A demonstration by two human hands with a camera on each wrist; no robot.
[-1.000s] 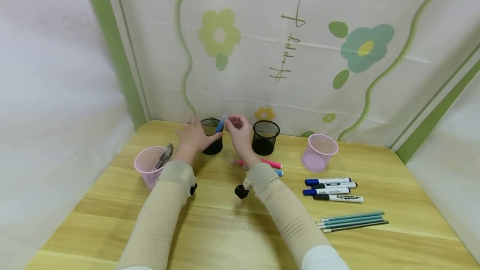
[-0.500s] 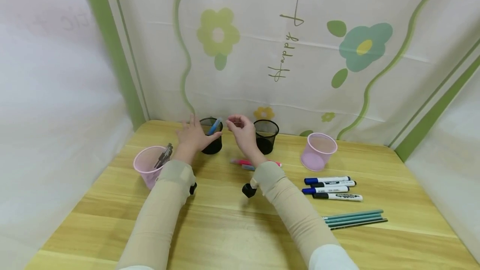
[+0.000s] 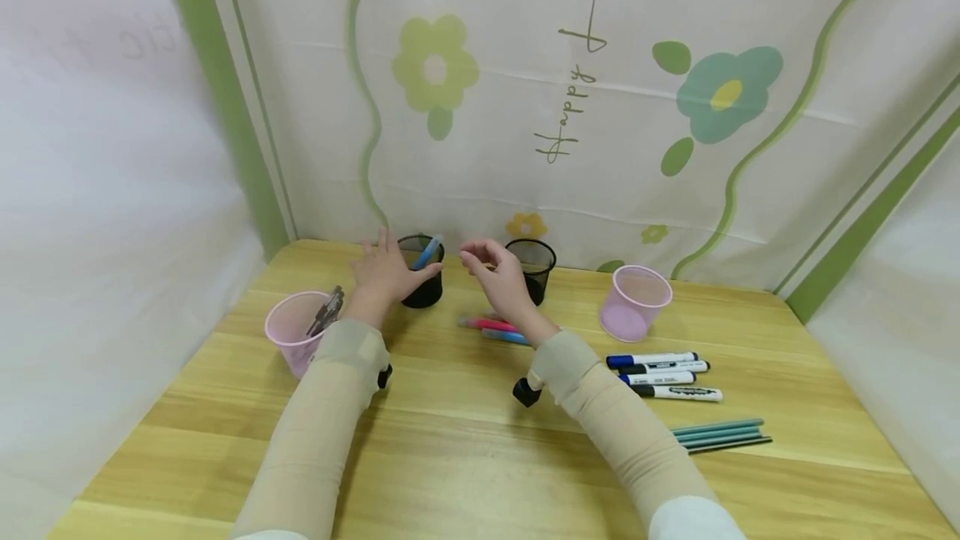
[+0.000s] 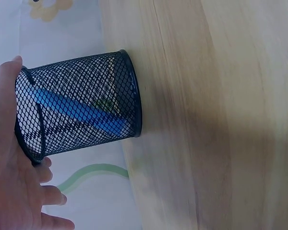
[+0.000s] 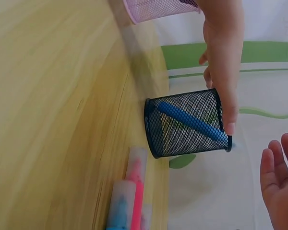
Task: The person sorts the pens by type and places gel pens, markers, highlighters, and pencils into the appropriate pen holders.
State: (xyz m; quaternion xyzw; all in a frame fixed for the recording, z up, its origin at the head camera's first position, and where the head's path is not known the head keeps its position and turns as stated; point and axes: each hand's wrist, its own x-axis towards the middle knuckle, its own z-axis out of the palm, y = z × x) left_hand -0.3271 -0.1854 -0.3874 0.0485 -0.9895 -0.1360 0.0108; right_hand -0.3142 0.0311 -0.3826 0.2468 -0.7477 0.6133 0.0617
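Observation:
My left hand (image 3: 386, 273) rests on the rim of a black mesh pen cup (image 4: 86, 103), its thumb on one side and its fingers spread along the other. Inside that cup a blue marker (image 3: 427, 253) leans at a slant, its clear-capped end above the rim. To the right, my right hand (image 3: 504, 280) hovers apart from the cup with loosely bent fingers and nothing in them. Below it lie a pink marker (image 3: 486, 323) and another blue marker (image 3: 504, 337), partly covered by the right wrist. A second black mesh cup (image 3: 537, 255) stands behind the right hand.
At the left stands a pink mesh cup (image 3: 288, 347) holding several black pens (image 3: 327, 312). Another pink cup (image 3: 627, 319) stands at the right. Several whiteboard markers (image 3: 667, 378) and several pencils (image 3: 720, 435) lie nearer on the wooden table (image 3: 465, 465). A printed curtain (image 3: 480, 165) hangs behind.
My right hand has let go of the blue marker, which now leans in the left black cup. It has then drawn back to the right. My left hand has stayed on the cup.

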